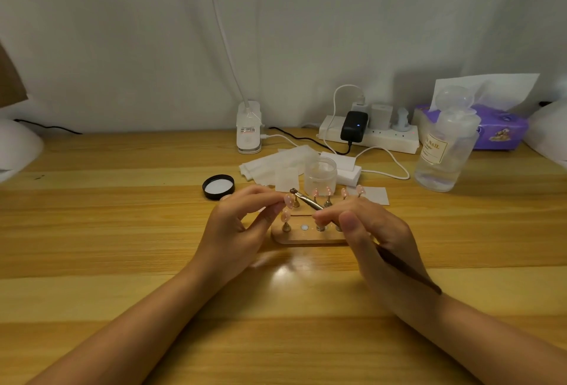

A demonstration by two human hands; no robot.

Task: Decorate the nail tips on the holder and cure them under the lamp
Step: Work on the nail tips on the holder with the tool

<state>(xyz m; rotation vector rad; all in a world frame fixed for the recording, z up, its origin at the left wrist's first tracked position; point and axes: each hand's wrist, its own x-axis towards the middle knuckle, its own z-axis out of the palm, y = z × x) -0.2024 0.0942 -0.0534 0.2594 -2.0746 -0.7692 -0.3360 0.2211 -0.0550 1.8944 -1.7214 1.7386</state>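
A small wooden holder (302, 238) sits mid-table with several pink nail tips on little metal stands (328, 197). My left hand (242, 225) pinches one pink nail tip (288, 200) lifted just above the holder's left end. My right hand (371, 231) grips a thin brush (310, 203); its metal ferrule and dark tip point at the held nail tip, and its dark handle (408, 271) runs back over my wrist. My right hand hides the holder's right part. A white lamp (15, 148) shows at the far left edge.
Behind the holder stand an open frosted jar (320, 176), its black lid (218, 187), white wipes (276, 165) and a white block. Further back are a clip lamp base (249, 129), a power strip with chargers (368, 136), a clear bottle (445, 151) and a purple tissue pack (503, 129).
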